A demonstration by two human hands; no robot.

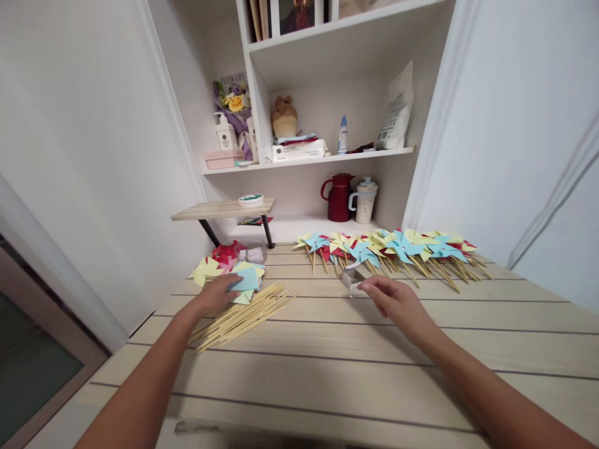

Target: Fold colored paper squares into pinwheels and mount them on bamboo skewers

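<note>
My left hand (216, 295): arm outstretched, palm down, fingers spread flat on the paper squares (243, 279), bamboo sticks (243, 313) just below them. My right hand (395, 304): arm outstretched, fingertips pinching a small clear box (352, 277), finished pinwheels (397, 248) beyond

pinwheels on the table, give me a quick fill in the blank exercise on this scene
1. The left hand rests on a ____ paper square atop the loose paper pile.
2. The bamboo sticks lie just to the ____ of the left hand.
3. The right hand pinches a small clear box in front of the row of finished ____.
4. The red jug stands beside a lidded ____ under the shelf.

Missing words: blue; right; pinwheels; cup
</note>
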